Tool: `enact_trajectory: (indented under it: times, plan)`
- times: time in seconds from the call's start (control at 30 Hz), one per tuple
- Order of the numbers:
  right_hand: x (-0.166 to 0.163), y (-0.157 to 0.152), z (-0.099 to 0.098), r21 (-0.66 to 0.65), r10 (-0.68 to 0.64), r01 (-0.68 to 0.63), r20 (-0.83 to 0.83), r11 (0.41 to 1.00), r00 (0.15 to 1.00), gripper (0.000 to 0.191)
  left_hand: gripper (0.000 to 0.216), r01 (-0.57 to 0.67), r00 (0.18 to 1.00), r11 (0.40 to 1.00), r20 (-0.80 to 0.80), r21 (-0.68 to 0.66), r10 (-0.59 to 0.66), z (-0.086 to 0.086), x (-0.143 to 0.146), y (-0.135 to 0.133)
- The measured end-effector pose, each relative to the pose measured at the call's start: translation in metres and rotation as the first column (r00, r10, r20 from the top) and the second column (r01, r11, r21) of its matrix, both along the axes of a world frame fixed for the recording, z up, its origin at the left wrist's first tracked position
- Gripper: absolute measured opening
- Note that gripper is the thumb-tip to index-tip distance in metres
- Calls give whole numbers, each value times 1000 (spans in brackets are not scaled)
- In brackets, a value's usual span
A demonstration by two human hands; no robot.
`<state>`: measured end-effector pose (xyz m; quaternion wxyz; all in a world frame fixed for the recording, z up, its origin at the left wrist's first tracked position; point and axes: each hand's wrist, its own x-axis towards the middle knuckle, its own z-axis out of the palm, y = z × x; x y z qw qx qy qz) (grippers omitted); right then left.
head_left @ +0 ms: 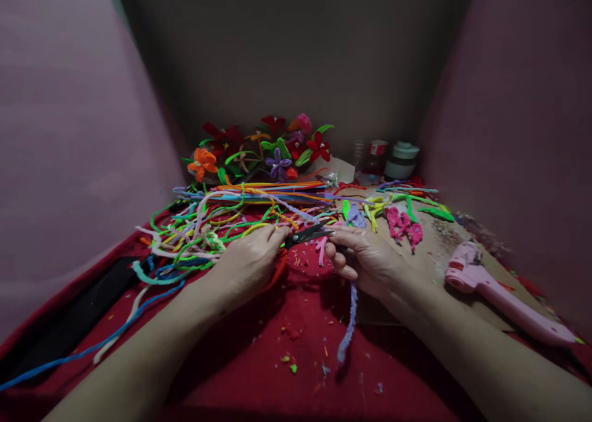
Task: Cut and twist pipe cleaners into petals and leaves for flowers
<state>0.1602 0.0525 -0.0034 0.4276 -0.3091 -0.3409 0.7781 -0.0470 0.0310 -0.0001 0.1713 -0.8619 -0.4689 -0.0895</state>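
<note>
Red cloth, half-hidden scissors

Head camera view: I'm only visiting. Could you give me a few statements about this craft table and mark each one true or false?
1. A pink glue gun lies to the right of the right hand. True.
2. The pipe-cleaner flowers stand nearest the camera. False: they stand at the back, beyond the loose pipe cleaners.
3. A lavender pipe cleaner trails from under the right hand. True.
4. The cloth under the hands is blue. False: it is red.
5. The black scissors rest on the glue gun. False: they are between the left hand and the right hand.
</note>
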Motion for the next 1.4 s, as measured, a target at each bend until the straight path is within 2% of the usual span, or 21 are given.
enact_trajectory:
  times: [0.33,0.53,0.77,0.9,1.17,1.3,1.4]
  plan:
    - [0,-3,3,141,43,-45,18,989,999,10,40,-30,997,999,73,-22,31,-2,0,1]
    - [2,-3,3,153,82,-82,10,985,997,8,41,-57,996,997,58,-53,60,-2,-1,0]
    - [2,-2,4,175,144,-137,-27,975,989,8,38,-100,995,995,27,-15,100,2,3,-2]
    - [1,-3,3,219,135,-135,16,966,991,11,40,-107,994,994,-9,-10,107,4,4,-4]
    - [-2,-3,0,216,118,-127,56,968,991,11,44,-81,996,996,-24,-28,80,5,6,-8]
    - [-1,-3,1,206,111,-124,74,971,991,9,44,-24,998,999,58,-40,27,1,1,-6]
    - [0,-2,2,182,99,-113,84,977,992,4,40,50,967,993,253,-103,-22,1,0,-5]
